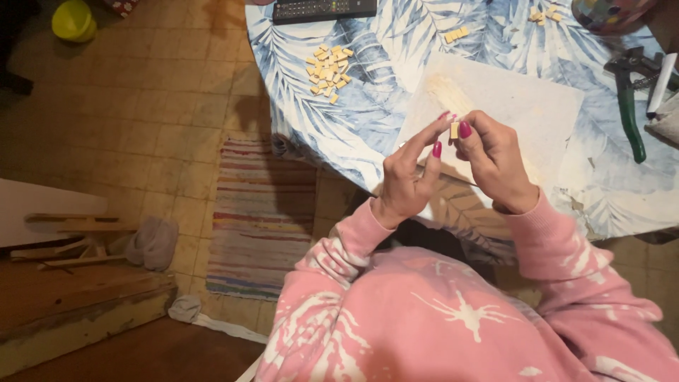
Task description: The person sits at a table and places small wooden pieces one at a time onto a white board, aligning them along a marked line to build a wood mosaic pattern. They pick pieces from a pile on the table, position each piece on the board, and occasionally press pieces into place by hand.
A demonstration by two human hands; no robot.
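Where hands [453, 159] meet, scattered blocks [327, 71] beyond

Dim tiled floor [163, 92], striped rug [262, 212], leaf-print table [368, 106], wooden step [78, 304]

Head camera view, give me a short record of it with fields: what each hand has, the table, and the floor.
left hand: left hand pinches one end of a small tan wooden piece
right hand: right hand pinches the same piece
table: leaf-print tablecloth, pale board, pile of wooden pieces, green-handled pliers, remote control
floor: striped rug, yellow ball
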